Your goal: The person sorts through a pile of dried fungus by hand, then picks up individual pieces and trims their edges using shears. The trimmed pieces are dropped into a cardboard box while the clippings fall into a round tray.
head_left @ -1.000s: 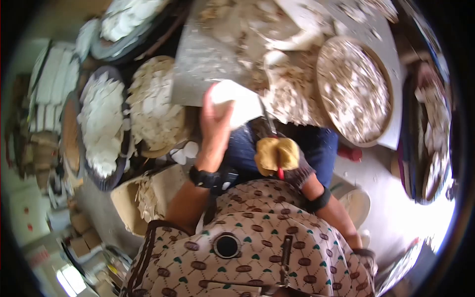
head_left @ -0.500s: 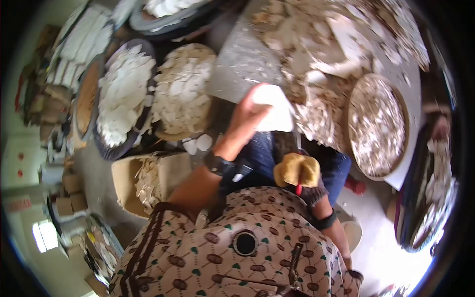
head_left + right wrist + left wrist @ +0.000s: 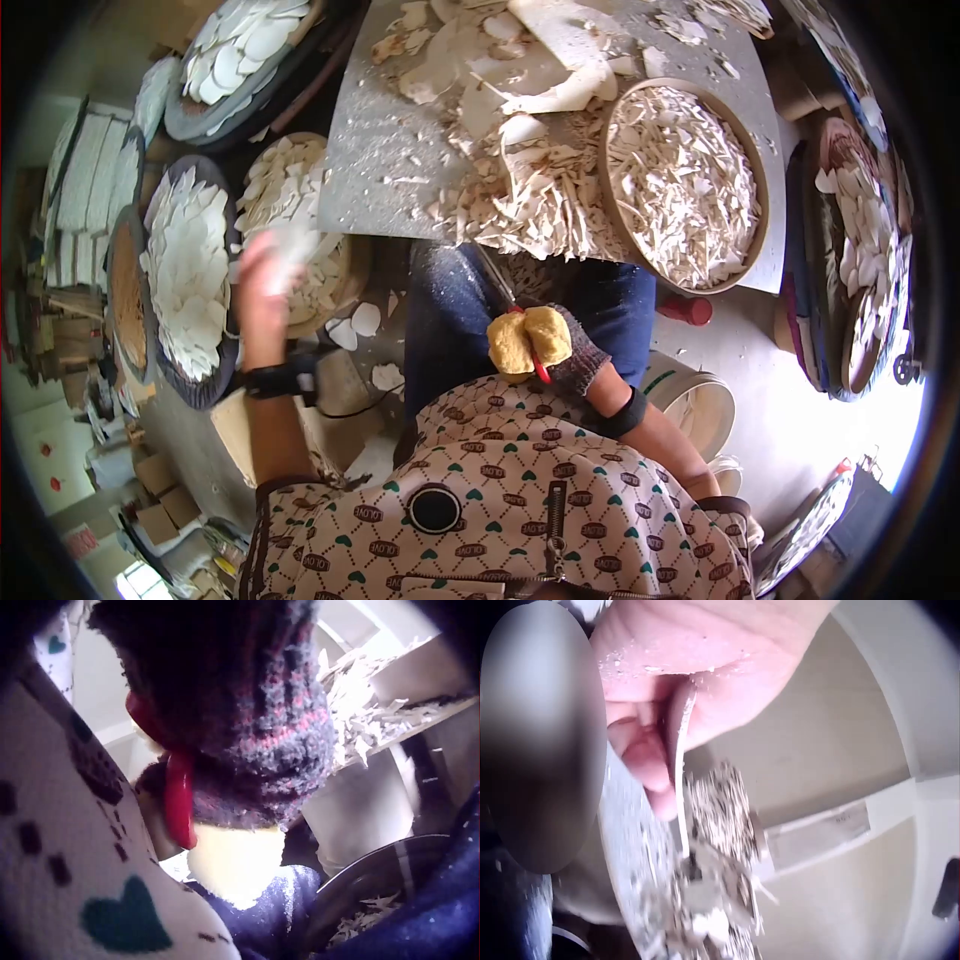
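My bare left hand (image 3: 262,285) pinches a thin white flat piece (image 3: 297,245) between thumb and fingers, beside the round basket of white pieces (image 3: 285,180) at the left. Motion blurs both in the head view. The left wrist view shows the piece edge-on (image 3: 680,757) in the hand (image 3: 712,652), with white crumbs on the skin. In a knitted glove, my right hand (image 3: 578,350) grips red-handled scissors (image 3: 541,368) over my lap, their metal blades pointing at the table. Soft yellow padding (image 3: 512,342) sits at the fingers and covers part of the handles.
A metal table (image 3: 365,140) ahead bears heaped scraps (image 3: 545,200) and a round tray of shreds (image 3: 757,180). An oval basket of white discs (image 3: 188,265) stands further left. Below are a cardboard box (image 3: 335,400) and a white bucket (image 3: 715,400).
My left hand has swung left with the white piece, from in front of the scissors to the basket. The gloved right hand stays over the lap with the scissors.
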Demonstrator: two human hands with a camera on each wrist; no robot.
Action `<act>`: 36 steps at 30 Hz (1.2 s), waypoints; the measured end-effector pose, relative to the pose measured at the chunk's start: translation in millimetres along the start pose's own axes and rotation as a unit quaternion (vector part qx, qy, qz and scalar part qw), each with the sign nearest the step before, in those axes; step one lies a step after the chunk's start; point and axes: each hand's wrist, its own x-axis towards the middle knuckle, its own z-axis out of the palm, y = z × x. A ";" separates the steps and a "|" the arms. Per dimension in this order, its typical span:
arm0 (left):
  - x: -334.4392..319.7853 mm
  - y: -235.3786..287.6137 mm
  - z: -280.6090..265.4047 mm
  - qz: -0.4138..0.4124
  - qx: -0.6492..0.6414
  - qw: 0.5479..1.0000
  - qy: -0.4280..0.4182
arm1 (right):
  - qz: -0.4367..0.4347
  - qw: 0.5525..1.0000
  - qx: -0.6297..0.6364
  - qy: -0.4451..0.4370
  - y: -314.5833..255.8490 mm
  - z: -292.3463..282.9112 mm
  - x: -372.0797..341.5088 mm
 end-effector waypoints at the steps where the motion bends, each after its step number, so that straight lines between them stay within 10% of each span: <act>1: 17.9 1.2 -62.3 0.064 -0.065 0.996 0.023 | 0.012 1.000 0.017 0.007 -4.3 1.1 -1.1; 4: 49.1 42.5 -167.4 0.176 -0.245 0.953 0.020 | 0.063 0.987 0.145 0.012 -12.0 2.9 -3.7; 5: 35.0 77.8 -126.7 0.225 -0.198 0.908 0.292 | 0.099 0.964 0.247 0.012 -26.2 6.6 -0.9; 8: 12.5 115.6 14.5 0.392 0.062 0.902 0.169 | 0.061 0.971 0.231 0.001 -33.1 10.8 3.8; 14: 12.1 53.4 238.5 0.294 0.222 0.894 -0.256 | 0.012 0.997 0.042 -0.069 -42.8 6.7 3.3; 18: 27.4 22.3 318.5 0.428 0.580 0.673 -0.169 | -0.013 0.998 -0.052 -0.024 -74.2 -2.1 -2.9; 22: 33.6 18.3 342.9 0.306 0.689 0.639 -0.148 | -0.008 0.997 -0.075 0.027 -57.2 -5.6 -11.0; 31: 34.9 3.6 320.1 0.417 0.543 0.715 -0.143 | -0.027 0.996 -0.084 0.022 -57.0 -4.7 -8.4; 33: 29.9 3.6 312.3 0.401 0.433 0.795 -0.139 | 0.013 0.993 -0.110 0.033 -64.8 -5.5 -9.7; 35: 33.0 -2.9 298.2 0.354 0.300 0.868 -0.176 | 0.088 0.881 0.464 0.033 -37.4 -8.2 -3.3; 36: 27.6 -2.2 289.2 0.270 0.192 0.916 -0.225 | 0.029 0.833 0.550 0.061 -23.4 -4.1 -2.8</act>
